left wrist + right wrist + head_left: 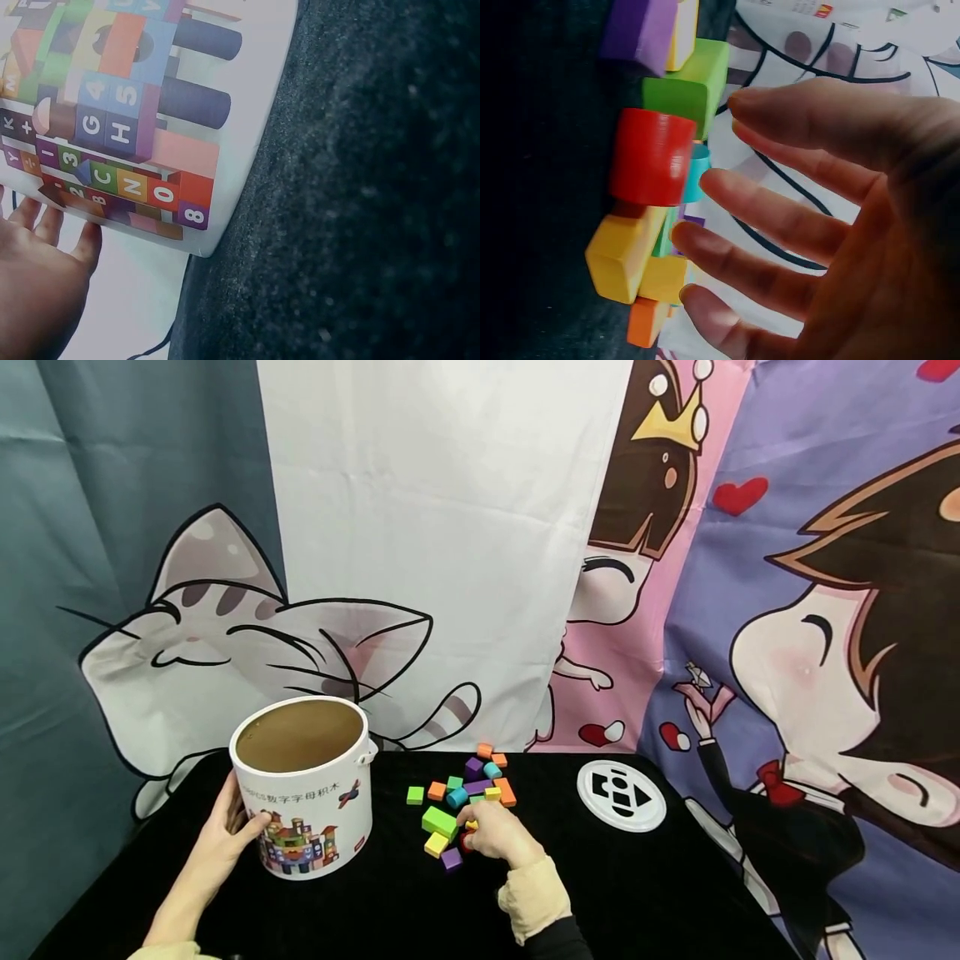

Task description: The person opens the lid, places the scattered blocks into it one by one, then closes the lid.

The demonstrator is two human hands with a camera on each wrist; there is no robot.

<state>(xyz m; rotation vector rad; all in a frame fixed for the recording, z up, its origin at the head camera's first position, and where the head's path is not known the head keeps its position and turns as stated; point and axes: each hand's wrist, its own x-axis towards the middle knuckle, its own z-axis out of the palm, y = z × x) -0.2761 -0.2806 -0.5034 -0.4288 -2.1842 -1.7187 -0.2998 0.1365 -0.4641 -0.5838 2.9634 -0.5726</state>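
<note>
A white bucket (352, 818), printed with pictures of toy blocks, stands open-topped on the black cloth at left. My left hand (198, 860) holds its left side, thumb on the front and fingers round the side; the left wrist view shows those fingertips on the printed wall. My right hand (504, 837) is over the near end of a group of coloured toy blocks. In the right wrist view its fingers are spread and loosely bent, beside a red cylinder block (651, 157). Around that block are a green block (682, 88), a yellow block (619, 255) and a purple block (637, 34).
Farther back in the group lie orange blocks (485, 750) and a blue cylinder (457, 797), among several others. A round white lid (622, 822) with shaped cutouts lies at right. Cartoon-printed curtains (450, 527) hang behind the black-covered table (360, 918).
</note>
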